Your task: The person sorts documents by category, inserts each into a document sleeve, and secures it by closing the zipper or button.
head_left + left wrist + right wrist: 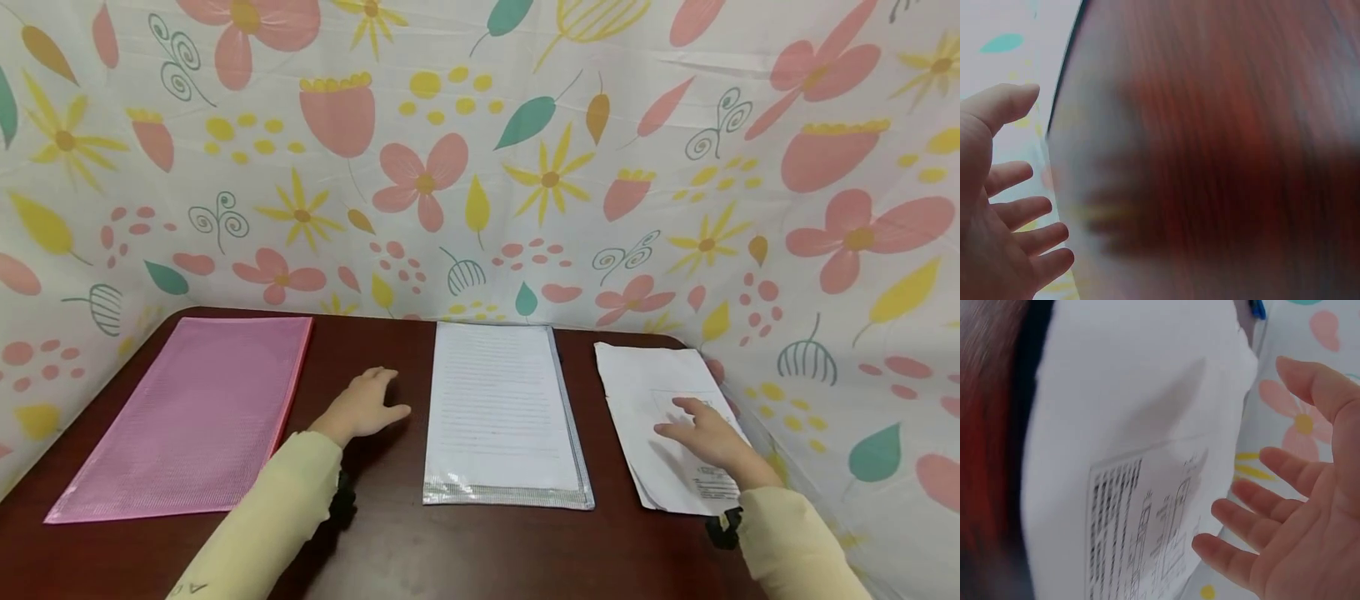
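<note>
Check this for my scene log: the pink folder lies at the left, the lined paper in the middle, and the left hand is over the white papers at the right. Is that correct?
One slip: the right hand, not the left hand, is over the white papers, as the head view shows. The pink folder does lie at the left, the lined paper in the middle.

There are two hands (362,407) (708,437), two folders (198,417) (501,408), one paper stack (647,379) and one table (465,550).
</note>
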Demonstrator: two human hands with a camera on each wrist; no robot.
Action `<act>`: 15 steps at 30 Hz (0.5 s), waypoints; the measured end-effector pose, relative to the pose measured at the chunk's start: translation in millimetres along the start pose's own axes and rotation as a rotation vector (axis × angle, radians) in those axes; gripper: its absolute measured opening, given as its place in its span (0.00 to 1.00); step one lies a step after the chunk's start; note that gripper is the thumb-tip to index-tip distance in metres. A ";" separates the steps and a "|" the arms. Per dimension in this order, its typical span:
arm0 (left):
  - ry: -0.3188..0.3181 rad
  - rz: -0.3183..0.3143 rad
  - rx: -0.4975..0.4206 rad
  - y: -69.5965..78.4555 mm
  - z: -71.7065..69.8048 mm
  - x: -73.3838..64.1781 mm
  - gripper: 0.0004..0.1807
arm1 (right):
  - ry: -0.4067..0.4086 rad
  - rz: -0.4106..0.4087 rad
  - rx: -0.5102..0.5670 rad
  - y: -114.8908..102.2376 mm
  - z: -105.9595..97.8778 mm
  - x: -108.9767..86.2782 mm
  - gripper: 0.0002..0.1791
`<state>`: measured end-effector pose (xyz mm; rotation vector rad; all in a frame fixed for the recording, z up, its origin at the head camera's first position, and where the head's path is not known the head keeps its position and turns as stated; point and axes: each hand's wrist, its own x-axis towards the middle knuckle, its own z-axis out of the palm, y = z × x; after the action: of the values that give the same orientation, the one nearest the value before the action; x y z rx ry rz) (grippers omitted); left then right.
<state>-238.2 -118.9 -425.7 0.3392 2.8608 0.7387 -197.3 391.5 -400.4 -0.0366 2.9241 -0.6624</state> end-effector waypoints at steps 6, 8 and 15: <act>0.046 -0.065 0.047 -24.6 -18.7 -10.0 0.40 | 0.052 0.069 -0.056 19.2 -1.5 -0.1 0.44; 0.062 -0.097 0.084 -33.1 -24.9 -12.9 0.40 | 0.051 0.102 -0.049 24.0 -3.3 -0.2 0.45; 0.051 -0.229 0.172 -55.2 -44.0 -29.0 0.36 | 0.026 0.236 -0.051 32.5 -9.4 0.0 0.50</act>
<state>-229.6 -193.5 -411.9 0.0114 2.9504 0.4680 -198.4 424.8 -406.0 0.3093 2.9051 -0.5539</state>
